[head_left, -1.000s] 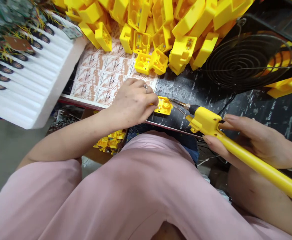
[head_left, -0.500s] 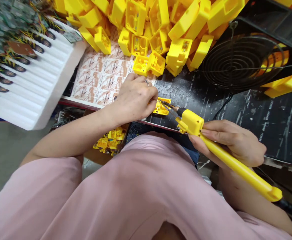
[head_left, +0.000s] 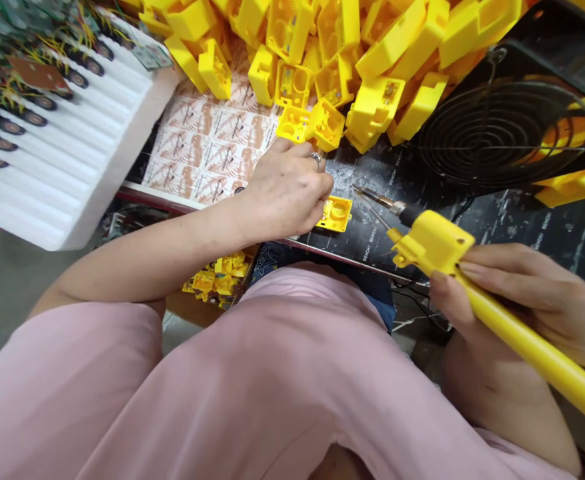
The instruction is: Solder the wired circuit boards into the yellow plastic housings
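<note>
My right hand [head_left: 532, 293] is closed round the yellow handle of a soldering iron [head_left: 442, 243], which has a thin feed tube beside its metal tip. The tip points left over the black bench, apart from a small open yellow plastic case [head_left: 341, 215]. My left hand [head_left: 289, 190], with a ring on one finger, is curled over the left end of that case, thumb and fingertips pressed to it. Its palm side and part of the case are hidden. Just beyond my left knuckles stand two more open yellow cases [head_left: 328, 125].
Yellow cases [head_left: 377, 110] are heaped along the back. A black fan [head_left: 482, 133] stands at the right. A white foam tray [head_left: 87, 153] with wired round parts and circuit boards is at the left. Printed sheets [head_left: 212, 147] cover part of the bench [head_left: 367, 233]. Below, a box holds yellow pieces [head_left: 217, 280].
The soldering iron in my right hand has pulled back to the right, its tip leaving the small case. My left hand stays at the case, and the view has shifted slightly.
</note>
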{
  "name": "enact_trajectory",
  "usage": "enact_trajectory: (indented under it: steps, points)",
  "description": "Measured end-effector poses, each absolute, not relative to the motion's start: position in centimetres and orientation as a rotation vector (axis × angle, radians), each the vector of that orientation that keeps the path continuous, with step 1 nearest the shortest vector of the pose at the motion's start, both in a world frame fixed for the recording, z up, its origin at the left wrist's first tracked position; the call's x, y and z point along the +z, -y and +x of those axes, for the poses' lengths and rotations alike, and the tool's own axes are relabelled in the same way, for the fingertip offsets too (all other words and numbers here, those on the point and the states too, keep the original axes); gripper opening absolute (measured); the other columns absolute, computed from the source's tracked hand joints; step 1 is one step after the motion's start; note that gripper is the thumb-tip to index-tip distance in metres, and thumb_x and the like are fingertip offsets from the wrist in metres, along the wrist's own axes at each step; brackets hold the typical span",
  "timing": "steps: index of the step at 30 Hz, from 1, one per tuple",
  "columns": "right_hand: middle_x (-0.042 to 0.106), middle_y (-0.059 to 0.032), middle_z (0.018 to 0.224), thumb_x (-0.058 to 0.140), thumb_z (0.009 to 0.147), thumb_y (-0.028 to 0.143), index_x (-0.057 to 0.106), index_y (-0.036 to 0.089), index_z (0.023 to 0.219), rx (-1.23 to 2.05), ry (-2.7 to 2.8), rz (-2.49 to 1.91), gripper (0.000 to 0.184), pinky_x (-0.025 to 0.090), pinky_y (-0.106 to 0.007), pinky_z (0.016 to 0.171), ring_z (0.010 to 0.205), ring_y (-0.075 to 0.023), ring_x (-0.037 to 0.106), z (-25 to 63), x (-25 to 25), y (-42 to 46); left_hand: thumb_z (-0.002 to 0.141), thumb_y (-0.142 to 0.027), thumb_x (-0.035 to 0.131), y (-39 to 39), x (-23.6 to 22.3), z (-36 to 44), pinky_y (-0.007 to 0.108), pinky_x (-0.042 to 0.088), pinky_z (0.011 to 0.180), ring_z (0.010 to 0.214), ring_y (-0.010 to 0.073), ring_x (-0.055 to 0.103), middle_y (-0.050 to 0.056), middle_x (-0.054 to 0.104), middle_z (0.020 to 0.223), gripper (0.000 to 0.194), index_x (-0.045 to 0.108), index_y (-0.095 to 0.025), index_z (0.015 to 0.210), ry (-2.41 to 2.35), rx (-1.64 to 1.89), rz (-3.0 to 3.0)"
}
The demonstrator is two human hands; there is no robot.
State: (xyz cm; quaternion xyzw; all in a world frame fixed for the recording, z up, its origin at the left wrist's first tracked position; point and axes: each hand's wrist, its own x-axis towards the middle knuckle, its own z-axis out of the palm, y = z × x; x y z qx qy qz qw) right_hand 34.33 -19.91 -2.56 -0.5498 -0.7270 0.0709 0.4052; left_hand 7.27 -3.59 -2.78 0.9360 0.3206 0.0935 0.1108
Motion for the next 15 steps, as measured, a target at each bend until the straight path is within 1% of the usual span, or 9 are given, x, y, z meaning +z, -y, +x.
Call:
enact_trajectory:
  steps: [2,4,6,7,9,10,12,14,15]
  points:
    - [0.078,0.0009,0.086,0.091,0.082,0.023,0.074,0.026,0.096,0.107,1.766,-1.261,0.023,0.057,-0.026,0.055,0.072,-0.0152,0.073,33.9,-3.5,19.9,0.092,-0.033,0.056,3.6,-2.9,7.3,0.051,0.049,0.099,0.108,0.0320,0.067,0.007,0.068,0.084,0.025,0.070,-0.018,0.078,-0.942,0.278,2.740]
    - [0.079,-0.0005,0.090,0.093,0.079,0.020,0.076,0.024,0.109,0.130,1.625,-1.259,0.035,0.060,-0.029,0.058,0.074,-0.0172,0.074,33.2,-4.0,19.7,0.091,-0.032,0.056,3.6,-3.1,7.3,0.052,0.049,0.099,0.109,0.0327,0.066,0.008,0.068,0.086,0.024,0.070,-0.018,0.078,-0.937,0.293,2.726]
    - [0.080,-0.0040,0.103,0.092,0.081,0.025,0.074,0.023,0.126,0.141,1.497,-1.313,0.048,0.061,-0.030,0.058,0.079,-0.0190,0.076,32.5,-4.3,19.3,0.092,-0.032,0.056,3.6,-3.3,7.3,0.052,0.050,0.098,0.109,0.0327,0.066,0.008,0.069,0.086,0.024,0.072,-0.018,0.079,-0.925,0.315,2.724]
    - [0.079,-0.0061,0.111,0.089,0.085,0.030,0.071,0.023,0.132,0.123,1.436,-1.320,0.051,0.061,-0.030,0.058,0.080,-0.0195,0.077,32.1,-4.4,19.1,0.092,-0.033,0.056,3.5,-3.3,7.2,0.052,0.050,0.097,0.108,0.0325,0.066,0.008,0.069,0.087,0.025,0.072,-0.018,0.081,-0.916,0.320,2.729]
    - [0.075,-0.0079,0.120,0.077,0.097,0.044,0.070,0.023,0.136,0.009,1.305,-1.273,0.045,0.059,-0.029,0.057,0.081,-0.0186,0.076,31.4,-4.5,18.4,0.094,-0.036,0.055,3.2,-2.8,6.7,0.050,0.051,0.097,0.107,0.0317,0.067,0.007,0.070,0.088,0.027,0.074,-0.019,0.085,-0.892,0.307,2.741]
    - [0.075,-0.0080,0.120,0.069,0.102,0.050,0.072,0.022,0.134,-0.060,1.232,-1.243,0.043,0.058,-0.028,0.057,0.080,-0.0171,0.076,31.1,-4.5,18.0,0.096,-0.038,0.054,3.0,-2.4,6.4,0.049,0.052,0.096,0.106,0.0309,0.068,0.007,0.071,0.091,0.029,0.075,-0.019,0.088,-0.881,0.294,2.740]
    - [0.075,-0.0076,0.115,0.057,0.106,0.055,0.076,0.019,0.128,-0.114,1.134,-1.216,0.046,0.055,-0.026,0.056,0.076,-0.0148,0.073,30.7,-4.5,17.5,0.100,-0.043,0.051,2.5,-1.6,5.5,0.047,0.053,0.098,0.107,0.0294,0.070,0.007,0.074,0.102,0.034,0.076,-0.021,0.101,-0.872,0.276,2.714]
    - [0.074,-0.0047,0.112,0.059,0.106,0.054,0.075,0.021,0.129,-0.078,1.138,-1.224,0.043,0.054,-0.025,0.058,0.074,-0.0127,0.072,30.8,-4.4,17.5,0.104,-0.050,0.049,2.2,-1.3,4.9,0.045,0.054,0.101,0.113,0.0291,0.071,0.008,0.074,0.120,0.041,0.074,-0.022,0.119,-0.833,0.290,2.687]
    - [0.072,-0.0032,0.119,0.061,0.105,0.053,0.071,0.026,0.135,-0.018,1.180,-1.245,0.042,0.056,-0.026,0.061,0.077,-0.0124,0.072,30.9,-4.4,17.7,0.104,-0.055,0.049,2.2,-1.7,4.7,0.045,0.055,0.103,0.117,0.0294,0.071,0.010,0.073,0.129,0.046,0.072,-0.022,0.127,-0.785,0.305,2.690]
